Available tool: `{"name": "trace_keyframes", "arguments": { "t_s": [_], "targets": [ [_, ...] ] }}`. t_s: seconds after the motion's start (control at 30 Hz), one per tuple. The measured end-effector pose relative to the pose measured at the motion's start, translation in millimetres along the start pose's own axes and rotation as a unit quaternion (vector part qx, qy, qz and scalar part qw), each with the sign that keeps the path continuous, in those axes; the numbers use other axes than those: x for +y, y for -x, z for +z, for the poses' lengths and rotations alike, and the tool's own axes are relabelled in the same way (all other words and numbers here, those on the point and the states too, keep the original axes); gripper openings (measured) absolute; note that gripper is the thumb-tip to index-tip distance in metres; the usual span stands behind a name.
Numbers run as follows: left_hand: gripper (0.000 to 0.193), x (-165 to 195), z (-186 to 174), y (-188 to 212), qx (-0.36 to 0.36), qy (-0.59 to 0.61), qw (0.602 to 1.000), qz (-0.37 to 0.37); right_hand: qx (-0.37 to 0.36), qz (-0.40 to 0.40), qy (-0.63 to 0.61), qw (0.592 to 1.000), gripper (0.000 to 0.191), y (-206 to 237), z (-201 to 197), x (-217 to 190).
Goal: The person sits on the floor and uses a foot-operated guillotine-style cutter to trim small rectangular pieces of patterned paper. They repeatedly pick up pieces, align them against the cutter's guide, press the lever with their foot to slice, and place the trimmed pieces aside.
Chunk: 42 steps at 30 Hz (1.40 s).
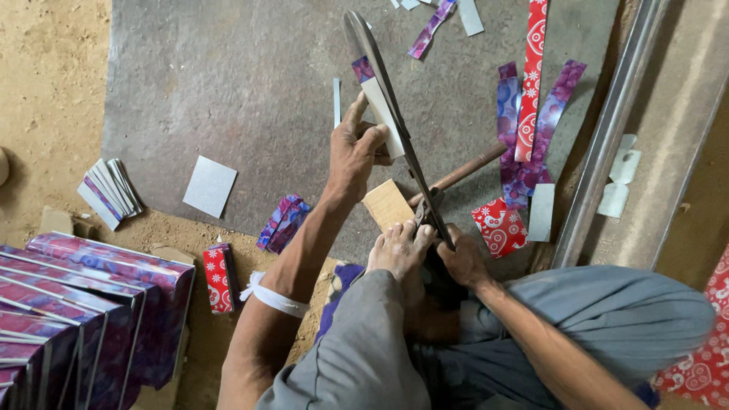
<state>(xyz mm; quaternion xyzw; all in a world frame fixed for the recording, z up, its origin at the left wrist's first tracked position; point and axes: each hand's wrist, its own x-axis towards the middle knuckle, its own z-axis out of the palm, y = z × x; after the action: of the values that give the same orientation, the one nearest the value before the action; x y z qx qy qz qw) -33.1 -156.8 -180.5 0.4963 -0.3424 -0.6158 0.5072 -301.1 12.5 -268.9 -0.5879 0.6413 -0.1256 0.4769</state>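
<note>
Between the clamped fingers of the left hand point(355, 152), a cardboard strip point(382, 114) meets the shear blade point(387, 99), steadied for cutting, while the right hand point(463, 262) grips the handle below.

A stack of boxes point(83, 304) lay far left on the floor point(45, 99). Paper strips point(531, 129) lay right of the shears point(395, 129), on the metal sheet point(243, 83), with a card square point(209, 186) to their left.
</note>
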Motion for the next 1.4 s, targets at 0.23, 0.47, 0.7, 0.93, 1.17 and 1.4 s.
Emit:
{"name": "trace_keyframes", "arguments": {
  "t_s": [0.23,0.47,0.7,0.93,1.17,1.4],
  "targets": [
    [0.073,14.5,-1.0,7.7,-0.013,0.0,0.999,-0.052,-0.025,-0.148,-0.015,0.989,0.059,-0.7,-2.9,-2.7],
    [0.071,-7.8,5.0,23.5,-0.024,0.028,0.994,-0.107,-0.085,-0.016,-0.097,0.991,0.064,0.4,-7.1,-6.0],
    [0.054,28.6,-59.7,-7.1,-0.062,-0.44,0.896,0.003,-0.074,-0.06,-0.047,0.994,0.065,3.7,-11.7,-10.5],
    [0.053,86.2,-110.1,-66.2,-0.184,-0.6,0.768,0.126,-0.057,-0.191,-0.056,0.978,0.071,10.4,-17.0,-15.3],
    [0.051,101.6,-92.7,-70.0,-0.208,-0.614,0.754,0.105,-0.066,-0.12,-0.022,0.99,0.075,20.6,-23.0,-18.6],
    [0.049,90.0,-79.8,-69.9,-0.221,-0.598,0.766,0.082,-0.076,-0.056,-0.009,0.995,0.068,29.5,-28.0,-20.2]
  ]
}}
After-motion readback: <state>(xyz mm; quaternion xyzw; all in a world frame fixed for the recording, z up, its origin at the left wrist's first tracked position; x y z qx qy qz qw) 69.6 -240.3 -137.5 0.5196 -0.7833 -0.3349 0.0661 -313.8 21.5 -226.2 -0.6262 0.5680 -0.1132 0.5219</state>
